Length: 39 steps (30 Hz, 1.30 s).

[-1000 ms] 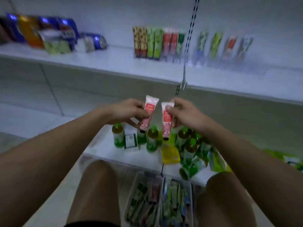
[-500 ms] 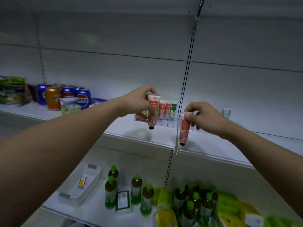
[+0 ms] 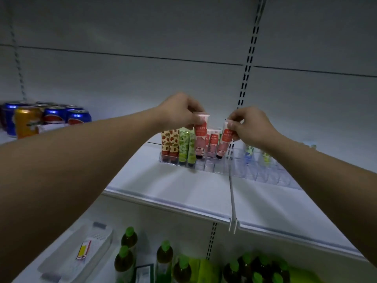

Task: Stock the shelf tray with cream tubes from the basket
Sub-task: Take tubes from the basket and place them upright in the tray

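Note:
My left hand (image 3: 179, 111) pinches a pink-and-red cream tube (image 3: 201, 137) by its flat top, cap down, over the clear shelf tray (image 3: 206, 167). My right hand (image 3: 248, 126) pinches a second pink-and-red tube (image 3: 225, 141) the same way, just right of the first. Both tubes hang at the tray's middle slots. The tray holds strawberry-print tubes (image 3: 169, 142) and green tubes (image 3: 186, 146) at its left, and red tubes (image 3: 213, 142) behind the held ones. The basket is out of view.
A second clear tray (image 3: 263, 170) with a few tubes stands to the right. Soda cans (image 3: 51, 116) sit far left on the same shelf. A white upright divider (image 3: 232, 201) splits the shelf. Green-capped bottles (image 3: 164, 256) and a white tray (image 3: 81, 252) lie below.
Both hands have moved forward and together to the shelf tray, carrying their tubes down toward its slots. The view has come closer to the shelf.

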Each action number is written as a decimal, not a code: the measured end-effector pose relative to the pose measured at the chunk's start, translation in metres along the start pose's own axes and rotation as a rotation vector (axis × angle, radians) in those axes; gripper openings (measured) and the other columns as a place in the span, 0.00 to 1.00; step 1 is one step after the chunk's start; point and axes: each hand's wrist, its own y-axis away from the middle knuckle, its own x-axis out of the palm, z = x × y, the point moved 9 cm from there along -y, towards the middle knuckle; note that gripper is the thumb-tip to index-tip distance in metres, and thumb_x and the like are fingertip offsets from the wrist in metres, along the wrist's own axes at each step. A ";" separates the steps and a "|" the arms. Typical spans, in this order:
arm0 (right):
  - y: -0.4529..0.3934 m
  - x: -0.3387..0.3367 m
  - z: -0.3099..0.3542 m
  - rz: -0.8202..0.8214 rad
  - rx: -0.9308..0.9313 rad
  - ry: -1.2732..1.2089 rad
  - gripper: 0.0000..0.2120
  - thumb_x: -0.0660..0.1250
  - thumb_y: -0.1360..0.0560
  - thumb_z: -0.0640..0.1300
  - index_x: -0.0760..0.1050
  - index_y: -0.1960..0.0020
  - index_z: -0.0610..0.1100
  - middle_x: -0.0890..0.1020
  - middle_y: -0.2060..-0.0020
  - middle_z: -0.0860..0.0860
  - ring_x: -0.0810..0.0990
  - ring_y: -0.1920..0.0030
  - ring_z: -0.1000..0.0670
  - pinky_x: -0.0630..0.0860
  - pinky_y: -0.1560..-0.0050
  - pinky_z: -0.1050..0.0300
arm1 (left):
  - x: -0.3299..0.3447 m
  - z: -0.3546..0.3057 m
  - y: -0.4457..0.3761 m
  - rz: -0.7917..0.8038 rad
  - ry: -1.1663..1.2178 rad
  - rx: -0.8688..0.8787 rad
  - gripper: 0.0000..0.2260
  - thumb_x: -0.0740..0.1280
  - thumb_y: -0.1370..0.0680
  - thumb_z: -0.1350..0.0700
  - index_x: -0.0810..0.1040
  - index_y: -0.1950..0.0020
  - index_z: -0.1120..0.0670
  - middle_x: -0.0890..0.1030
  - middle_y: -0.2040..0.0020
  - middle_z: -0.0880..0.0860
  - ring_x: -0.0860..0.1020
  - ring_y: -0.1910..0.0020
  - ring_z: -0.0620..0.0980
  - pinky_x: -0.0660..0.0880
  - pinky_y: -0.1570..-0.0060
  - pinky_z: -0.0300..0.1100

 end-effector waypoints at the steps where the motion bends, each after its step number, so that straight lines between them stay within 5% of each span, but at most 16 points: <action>1: -0.009 0.003 -0.003 -0.025 -0.006 -0.001 0.05 0.66 0.21 0.41 0.80 0.50 0.41 0.82 0.58 0.46 0.82 0.58 0.47 0.80 0.56 0.53 | -0.001 0.003 -0.008 -0.010 0.008 0.010 0.07 0.69 0.23 0.57 0.80 0.45 0.52 0.82 0.54 0.48 0.80 0.62 0.42 0.71 0.72 0.24; 8: -0.054 0.036 -0.022 -0.058 -0.004 0.045 0.05 0.66 0.21 0.41 0.81 0.51 0.43 0.82 0.56 0.46 0.81 0.57 0.46 0.79 0.54 0.51 | -0.006 0.018 -0.054 -0.125 0.043 0.062 0.09 0.71 0.25 0.59 0.82 0.45 0.54 0.82 0.56 0.46 0.80 0.62 0.41 0.73 0.70 0.26; 18: -0.063 0.080 -0.046 0.054 0.072 0.146 0.08 0.66 0.21 0.40 0.81 0.47 0.40 0.84 0.51 0.43 0.81 0.53 0.45 0.78 0.46 0.49 | 0.010 0.026 -0.080 -0.043 -0.093 0.073 0.08 0.71 0.25 0.59 0.82 0.46 0.54 0.83 0.55 0.48 0.79 0.63 0.42 0.74 0.69 0.29; 26: -0.036 0.055 -0.033 -0.103 0.026 0.202 0.12 0.62 0.21 0.45 0.72 0.38 0.45 0.76 0.43 0.46 0.75 0.47 0.47 0.73 0.46 0.52 | 0.017 0.020 -0.069 -0.080 -0.177 0.091 0.06 0.71 0.25 0.58 0.83 0.48 0.54 0.84 0.53 0.49 0.80 0.55 0.44 0.78 0.54 0.38; 31: 0.017 0.075 -0.023 0.144 -0.029 0.157 0.09 0.60 0.20 0.48 0.78 0.49 0.47 0.82 0.54 0.50 0.79 0.54 0.49 0.77 0.51 0.51 | 0.017 0.011 -0.061 -0.146 -0.289 0.060 0.07 0.73 0.25 0.58 0.84 0.48 0.54 0.84 0.51 0.51 0.80 0.52 0.47 0.75 0.51 0.41; 34: 0.054 0.101 -0.029 0.369 -0.037 0.117 0.14 0.60 0.20 0.56 0.78 0.41 0.51 0.80 0.41 0.52 0.77 0.44 0.52 0.73 0.42 0.54 | 0.021 0.011 -0.057 -0.159 -0.337 0.032 0.08 0.73 0.25 0.58 0.84 0.47 0.55 0.84 0.50 0.53 0.80 0.51 0.49 0.77 0.46 0.44; 39: 0.104 0.133 -0.049 0.579 -0.021 0.151 0.29 0.52 0.23 0.69 0.60 0.25 0.61 0.59 0.23 0.60 0.56 0.24 0.55 0.53 0.27 0.54 | 0.034 0.016 -0.055 -0.164 -0.374 0.011 0.08 0.73 0.25 0.58 0.84 0.47 0.55 0.84 0.49 0.54 0.80 0.50 0.51 0.78 0.44 0.48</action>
